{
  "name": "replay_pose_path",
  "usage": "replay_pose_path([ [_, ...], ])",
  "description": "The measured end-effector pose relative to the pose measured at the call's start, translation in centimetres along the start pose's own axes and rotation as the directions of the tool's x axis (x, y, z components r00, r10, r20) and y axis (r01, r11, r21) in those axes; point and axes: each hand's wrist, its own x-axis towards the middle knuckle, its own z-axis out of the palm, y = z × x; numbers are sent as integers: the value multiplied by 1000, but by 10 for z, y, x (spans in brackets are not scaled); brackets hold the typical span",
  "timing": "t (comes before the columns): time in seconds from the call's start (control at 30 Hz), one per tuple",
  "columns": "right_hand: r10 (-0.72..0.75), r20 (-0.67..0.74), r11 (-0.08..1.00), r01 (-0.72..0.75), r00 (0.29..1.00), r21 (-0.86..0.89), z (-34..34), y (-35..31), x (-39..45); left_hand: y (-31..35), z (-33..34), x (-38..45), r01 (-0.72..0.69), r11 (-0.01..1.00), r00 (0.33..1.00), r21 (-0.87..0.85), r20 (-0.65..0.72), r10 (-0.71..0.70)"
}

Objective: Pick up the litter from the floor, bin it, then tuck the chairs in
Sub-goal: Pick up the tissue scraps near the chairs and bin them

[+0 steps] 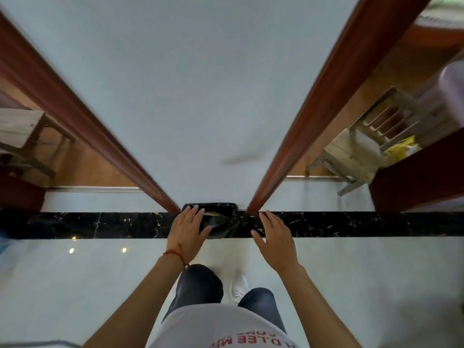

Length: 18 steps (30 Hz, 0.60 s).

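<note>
Item 1, bin (pixel 221 223): black-lined, standing on the floor against the wall, straddling the black marble strip (pixel 100 224). I take it as my landmark. Something pale and yellowish shows inside its mouth; I cannot tell what.

Item 2, left hand (pixel 187 234): above the bin's near-left rim, fingers (pixel 194 214) straight and slightly spread, holding nothing I can see.

Item 3, right hand (pixel 275 241): just right of the bin, over the strip, fingers apart and empty.

Item 4, chair (pixel 356 151): wooden, well right of the bin and beyond the right-hand door frame (pixel 313 116), tipped or leaning. A yellow scrap (pixel 401 148) lies beside it, possibly litter.

Item 5, second chair (pixel 22 136): well left of the bin, beyond the left frame; partly cut off.

Stage, as I judge it: binning appears done or nearly so; chairs not yet tucked in.

Risks:
- Left hand hangs close to the rim; a careless withdrawal could catch the liner and tip the bin.
- Yellow scrap could be overlooked if I go straight to the chairs.
- The leaning chair may scrape or topple if shoved rather than righted first.
- Edges are blurred; my reading of both chairs is uncertain.
</note>
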Motion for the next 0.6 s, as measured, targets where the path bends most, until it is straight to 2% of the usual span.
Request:
replay_pose_path([
  [0.07,70,-73,997,-67,995,41,-2,0,-6,1,-6,9,-80,997,997,11,1,80],
  [0.23,286,-134,955,-271,949,122,-3,-3,-33,6,-20,28,-277,960,957,42,96,272],
  [0.37,470,-211,879,-431,857,207,7,-6,-63,14,-25,38,-446,892,889,77,153,432],
  [0.6,726,-221,681,-636,651,363,21,-5,-135,62,-21,33,-687,723,711,78,281,645],
])
